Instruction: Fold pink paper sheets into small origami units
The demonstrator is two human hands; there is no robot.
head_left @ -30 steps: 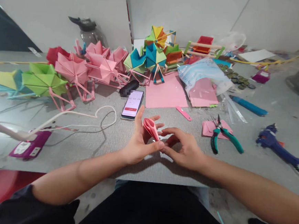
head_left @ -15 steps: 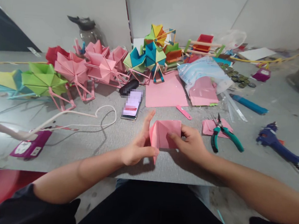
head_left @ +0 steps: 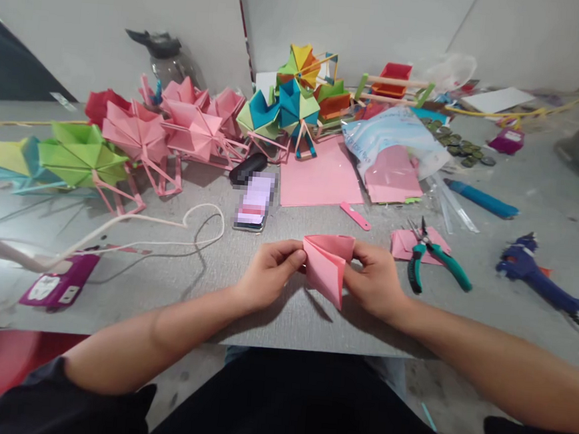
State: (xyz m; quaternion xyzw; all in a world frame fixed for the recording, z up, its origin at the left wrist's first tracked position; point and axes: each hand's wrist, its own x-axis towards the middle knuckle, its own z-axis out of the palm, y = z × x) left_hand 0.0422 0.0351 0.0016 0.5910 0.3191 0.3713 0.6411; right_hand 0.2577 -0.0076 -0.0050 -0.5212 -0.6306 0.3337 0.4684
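A folded sheet of pink paper [head_left: 326,270] is held just above the table between my hands, its layers fanned apart and one flap slanting toward me. My left hand [head_left: 271,272] pinches the paper's left corner between thumb and fingers. On the other side, my right hand [head_left: 373,277] is closed on the right edge, its thumb partly behind the front flap. Beyond the paper lies a pink cutter [head_left: 355,216]. To the right, green-handled pliers [head_left: 439,257] rest on a small folded pink paper [head_left: 401,245].
Pink paper sheets [head_left: 317,176] and a plastic bag [head_left: 395,142] lie ahead. Folded-paper models [head_left: 191,126] line the back left. A phone [head_left: 255,201], white cable [head_left: 205,207] and purple power block [head_left: 61,282] sit left; a blue glue gun [head_left: 536,273] lies right.
My left hand has gone from spread fingers to a pinch on the paper's left corner. The front flap has swung to the right, across my right thumb.
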